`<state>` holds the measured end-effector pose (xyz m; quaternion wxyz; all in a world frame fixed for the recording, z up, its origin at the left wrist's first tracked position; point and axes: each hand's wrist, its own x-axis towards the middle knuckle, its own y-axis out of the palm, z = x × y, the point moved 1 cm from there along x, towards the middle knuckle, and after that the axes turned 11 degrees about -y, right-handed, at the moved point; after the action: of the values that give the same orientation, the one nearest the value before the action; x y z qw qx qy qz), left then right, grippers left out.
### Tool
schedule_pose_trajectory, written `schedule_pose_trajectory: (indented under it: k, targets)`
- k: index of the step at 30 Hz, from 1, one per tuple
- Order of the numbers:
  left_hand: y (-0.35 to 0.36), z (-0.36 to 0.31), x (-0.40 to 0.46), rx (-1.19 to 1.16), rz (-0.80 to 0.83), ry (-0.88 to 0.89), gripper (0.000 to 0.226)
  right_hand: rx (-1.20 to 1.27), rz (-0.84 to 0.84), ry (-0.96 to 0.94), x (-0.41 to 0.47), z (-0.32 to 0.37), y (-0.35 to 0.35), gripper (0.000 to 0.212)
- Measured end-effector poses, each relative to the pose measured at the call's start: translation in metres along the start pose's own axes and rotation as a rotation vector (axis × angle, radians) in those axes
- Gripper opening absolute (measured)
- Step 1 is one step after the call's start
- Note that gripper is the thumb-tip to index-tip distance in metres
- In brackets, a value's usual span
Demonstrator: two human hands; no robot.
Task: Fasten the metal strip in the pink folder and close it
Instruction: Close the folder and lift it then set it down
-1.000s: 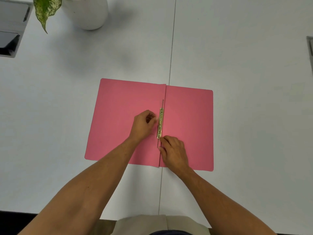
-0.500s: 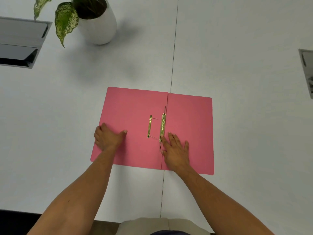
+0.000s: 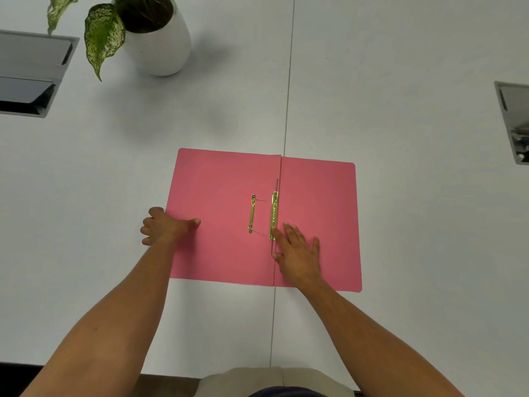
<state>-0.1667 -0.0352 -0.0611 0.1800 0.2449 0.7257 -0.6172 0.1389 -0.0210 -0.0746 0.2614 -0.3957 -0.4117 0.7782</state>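
Observation:
The pink folder [image 3: 223,179] lies open and flat on the white table. A gold metal strip [image 3: 274,214] runs along the spine crease. A second, thinner gold bar [image 3: 252,214] with two thin prongs lies on the left cover, a little apart from the strip. My left hand [image 3: 166,226] is at the left cover's outer edge, with the thumb on top of the cover and the fingers curled at the edge. My right hand [image 3: 299,253] rests flat on the right cover, fingers spread, its fingertips touching the strip's near end.
A white pot with a speckled green plant [image 3: 160,44] stands at the back left. Grey cable boxes are sunk into the table at the far left [image 3: 31,73] and the far right [image 3: 515,121]. A seam [image 3: 289,81] runs down the table's middle.
My left hand left the strip and moved out to the left cover's edge, uncovering the thinner gold bar. My right hand flattened out beside the strip. The view tilted up.

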Motion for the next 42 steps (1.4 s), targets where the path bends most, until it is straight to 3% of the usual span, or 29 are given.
schedule_pose_trajectory:
  k: [4,11,14,18,21,26,29,32,36,39,42]
  targets:
    - [-0.010,-0.005,0.004,-0.095,0.048,-0.015,0.083,0.015,-0.011,0.007,0.000,-0.003,-0.002,0.065]
    - [-0.042,-0.040,-0.041,0.085,0.063,0.342,0.036,0.041,-0.053,0.011,-0.003,-0.005,-0.007,0.070]
    - [-0.058,-0.060,-0.072,0.124,0.264,0.448,0.044,0.070,-0.037,-0.001,-0.003,-0.008,-0.012,0.071]
    - [-0.082,-0.072,-0.113,-0.010,0.518,0.588,0.057,0.084,-0.001,-0.020,-0.004,-0.012,-0.018,0.069]
    - [-0.096,-0.072,-0.142,-0.065,0.668,0.672,0.054,0.102,0.006,-0.029,-0.004,-0.012,-0.020,0.064]
    - [-0.085,-0.068,-0.165,-0.162,0.955,0.613,0.088,0.186,-0.027,-0.035,-0.003,-0.016,-0.022,0.049]
    - [-0.061,-0.065,-0.174,-0.187,1.068,0.574,0.087,0.438,-0.214,0.047,-0.006,-0.028,-0.029,0.033]
    - [-0.036,-0.063,-0.179,-0.109,1.076,0.568,0.085,0.879,-0.436,0.166,-0.012,-0.043,-0.044,0.025]
    - [0.001,-0.056,-0.177,-0.006,1.016,0.562,0.083,1.277,-0.647,0.364,-0.023,-0.071,-0.068,0.031]
    - [0.027,-0.049,-0.169,-0.036,0.917,0.540,0.068,1.436,-0.783,0.573,-0.036,-0.097,-0.080,0.045]
    - [0.047,-0.040,-0.156,-0.046,0.769,0.486,0.069,1.472,-0.852,0.728,-0.051,-0.124,-0.082,0.058]
